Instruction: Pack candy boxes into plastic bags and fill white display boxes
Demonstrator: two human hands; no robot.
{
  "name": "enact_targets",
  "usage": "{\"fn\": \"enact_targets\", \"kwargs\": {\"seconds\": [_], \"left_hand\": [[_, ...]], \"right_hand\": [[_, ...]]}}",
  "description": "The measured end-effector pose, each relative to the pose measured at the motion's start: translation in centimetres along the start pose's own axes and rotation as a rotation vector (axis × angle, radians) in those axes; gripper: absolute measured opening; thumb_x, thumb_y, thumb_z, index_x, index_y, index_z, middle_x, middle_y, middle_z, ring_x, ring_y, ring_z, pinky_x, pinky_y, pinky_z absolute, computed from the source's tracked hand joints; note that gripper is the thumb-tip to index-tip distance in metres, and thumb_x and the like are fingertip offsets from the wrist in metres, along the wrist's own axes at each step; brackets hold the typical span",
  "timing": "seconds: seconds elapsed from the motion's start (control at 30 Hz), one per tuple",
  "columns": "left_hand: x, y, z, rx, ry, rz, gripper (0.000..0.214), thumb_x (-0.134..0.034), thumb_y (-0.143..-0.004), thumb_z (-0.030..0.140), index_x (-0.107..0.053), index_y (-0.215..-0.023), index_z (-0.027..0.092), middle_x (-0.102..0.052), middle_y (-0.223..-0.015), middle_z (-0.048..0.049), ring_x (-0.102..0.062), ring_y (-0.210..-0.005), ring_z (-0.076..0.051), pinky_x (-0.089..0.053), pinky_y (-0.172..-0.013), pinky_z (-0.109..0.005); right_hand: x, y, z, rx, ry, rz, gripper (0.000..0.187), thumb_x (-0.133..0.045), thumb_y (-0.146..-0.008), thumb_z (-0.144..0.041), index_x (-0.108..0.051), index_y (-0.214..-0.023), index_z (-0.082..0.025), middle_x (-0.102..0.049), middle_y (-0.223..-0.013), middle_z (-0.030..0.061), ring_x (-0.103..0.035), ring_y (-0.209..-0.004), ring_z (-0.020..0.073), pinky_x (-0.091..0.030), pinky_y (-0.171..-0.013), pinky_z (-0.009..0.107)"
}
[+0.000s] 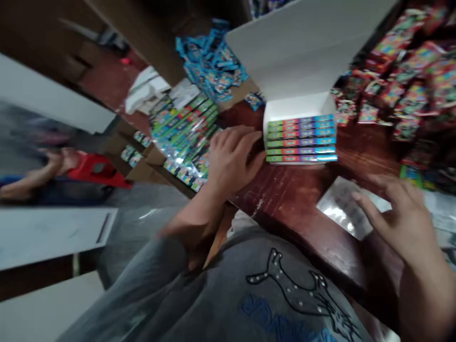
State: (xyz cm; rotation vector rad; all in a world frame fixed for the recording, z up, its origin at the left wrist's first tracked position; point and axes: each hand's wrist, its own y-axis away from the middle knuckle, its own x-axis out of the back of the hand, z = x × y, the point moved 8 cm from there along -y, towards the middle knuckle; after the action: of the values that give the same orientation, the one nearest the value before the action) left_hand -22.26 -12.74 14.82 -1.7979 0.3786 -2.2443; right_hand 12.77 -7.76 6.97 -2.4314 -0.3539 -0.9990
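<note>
Landmark for all positions: the open white box, standing on the dark red worktop in front of the wearer. Some blur in the head view.

Box: lid folded up at the far side, which presumably leaves the near opening unobstructed. Inside, multicoloured flat packs lie stacked in level rows, colour bands lined up; laying them one way likely makes them fit snugly.

Left hand: just left of the white box, fingers bent, tips near its side wall. Contact, and whether the fingers grasp the edge, cannot be told. The placing would suit steadying the box.

Right hand: to the right of the white box and nearer the wearer, over a shiny sheet lying on the worktop. Fingers spread, thumb apart and over the sheet; no clenching or pinch visible. Whether the thumb presses cannot be told; if so, it may be keeping the sheet from sliding.

Surroundings: loose blue packets lie beyond and left of the white box; loose red packets to its right, heaped rather than ordered, perhaps for easy reach. A glossy stack of green-edged packs sits left of it, apparently under clear film. Far left of the box, another person's hand is at a red plastic object.
</note>
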Motion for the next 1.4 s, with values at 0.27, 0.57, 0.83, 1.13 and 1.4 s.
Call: {"fn": "enact_targets", "kwargs": {"seconds": [0.27, 0.57, 0.83, 1.13, 1.4], "left_hand": [[-1.6, 9.9, -9.7, 0.238, -0.307, -0.166, 0.047, -0.06, -0.107, 0.029, -0.064, -0.153, 0.02, -0.066, -0.159, -0.0177, -0.056, -0.153, -0.043, -0.042, -0.121, -0.063], [2.0, 10.6, -6.0, 0.057, 0.13, 0.083, 0.045, -0.077, -0.102, 0.043, -0.068, -0.143, 0.027, -0.072, -0.147, -0.0119, -0.07, -0.135, -0.032, -0.056, -0.115, -0.047], [-10.7, 11.4, -6.5, 0.509, 1.173, -0.029, 0.078, -0.091, -0.085, 0.056, -0.051, -0.146, 0.03, -0.07, -0.14, -0.0106, -0.076, -0.112, -0.022, -0.064, -0.1, -0.04], [-10.8, 9.9, 0.7, 0.341, 1.366, -0.256, 0.061, -0.09, -0.087, 0.044, -0.064, -0.141, 0.029, -0.079, -0.117, -0.0034, -0.075, -0.106, -0.021, -0.061, -0.09, -0.034], [-11.9, 10.7, 3.9, 0.307, 1.217, -0.36, 0.022, -0.069, -0.103, 0.038, -0.076, -0.117, 0.023, -0.079, -0.122, -0.0061, -0.073, -0.11, -0.019, -0.057, -0.091, -0.032]], "right_hand": [[-23.9, -3.6, -14.2, -0.582, -1.037, -0.506, 0.06, -0.085, -0.089, -0.056, -0.061, -0.135, -0.024, -0.081, -0.107, 0.0056, -0.079, -0.083, 0.0211, -0.068, -0.073, 0.036], [-27.0, -6.1, -14.6, -0.739, -1.118, -0.276, 0.059, -0.083, -0.088, -0.054, -0.053, -0.13, -0.025, -0.068, -0.09, -0.0035, -0.07, -0.075, 0.0146, -0.063, -0.057, 0.025], [-18.3, 1.4, -10.8, -0.492, -1.012, -0.349, 0.095, -0.082, -0.093, -0.05, -0.031, -0.172, -0.037, -0.059, -0.076, -0.0074, -0.062, -0.07, 0.0168, -0.064, -0.068, 0.033], [-13.8, 3.5, -6.8, -0.385, -0.965, -0.221, 0.082, -0.089, -0.087, -0.055, -0.047, -0.156, -0.04, -0.062, -0.08, -0.0074, -0.063, -0.068, 0.0159, -0.061, -0.066, 0.032], [-10.1, 7.1, -4.1, -0.401, -0.779, -0.005, 0.026, -0.084, -0.094, -0.05, -0.078, -0.108, -0.029, -0.081, -0.118, 0.0033, -0.076, -0.11, 0.02, -0.065, -0.103, 0.039]]}}
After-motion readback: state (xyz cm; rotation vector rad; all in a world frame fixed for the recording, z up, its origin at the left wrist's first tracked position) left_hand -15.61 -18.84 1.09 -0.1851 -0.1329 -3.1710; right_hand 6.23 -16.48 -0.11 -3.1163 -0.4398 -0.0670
